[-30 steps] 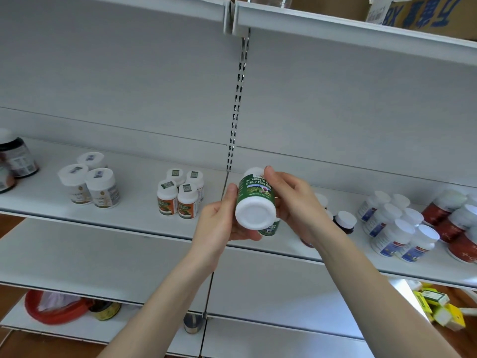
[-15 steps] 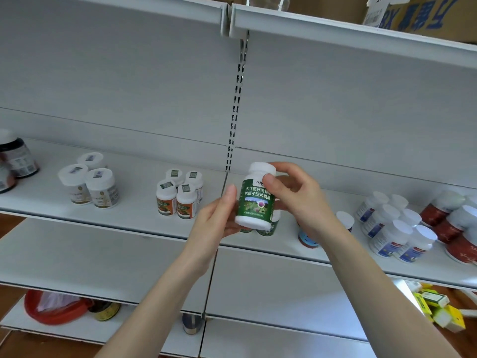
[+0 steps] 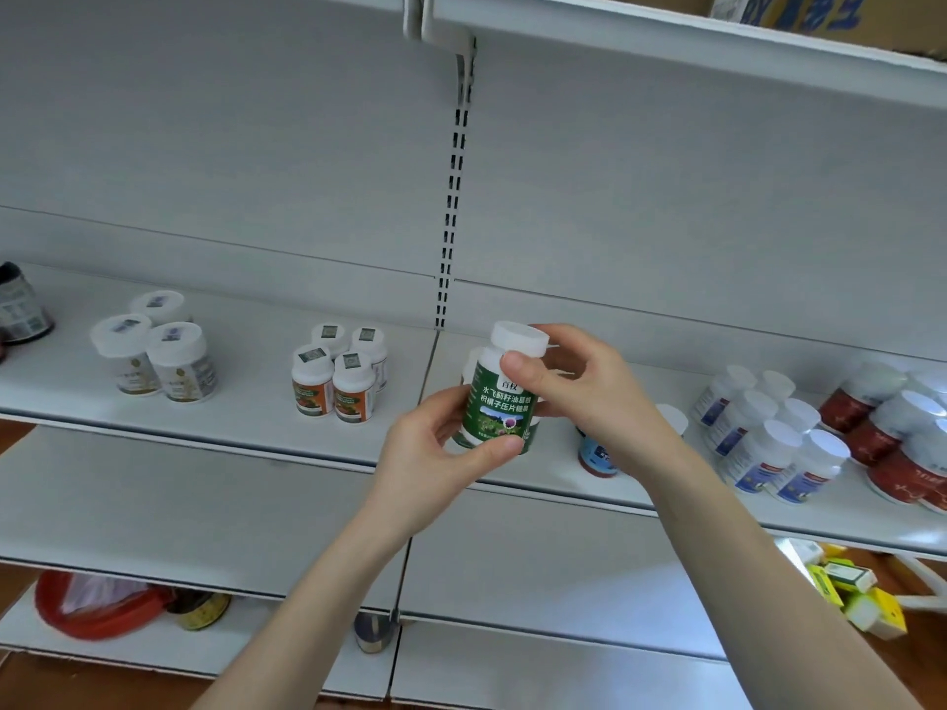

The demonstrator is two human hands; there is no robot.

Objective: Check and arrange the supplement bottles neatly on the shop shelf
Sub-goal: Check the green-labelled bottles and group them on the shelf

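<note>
Head view — both hands, left point(image 3: 435, 453) and right point(image 3: 579, 386), grip the upright green bottle point(image 3: 499, 402).

Bare left hand point(image 3: 435, 453) and bare right hand point(image 3: 589, 392), head view.
Fingers slender, nails short and rounded, thumbnails plain to see. Slim bare left forearm point(image 3: 317, 597) and slim bare right forearm point(image 3: 758, 556) are uncovered down to the lower frame edge; wrists narrow, skin smooth.
</note>
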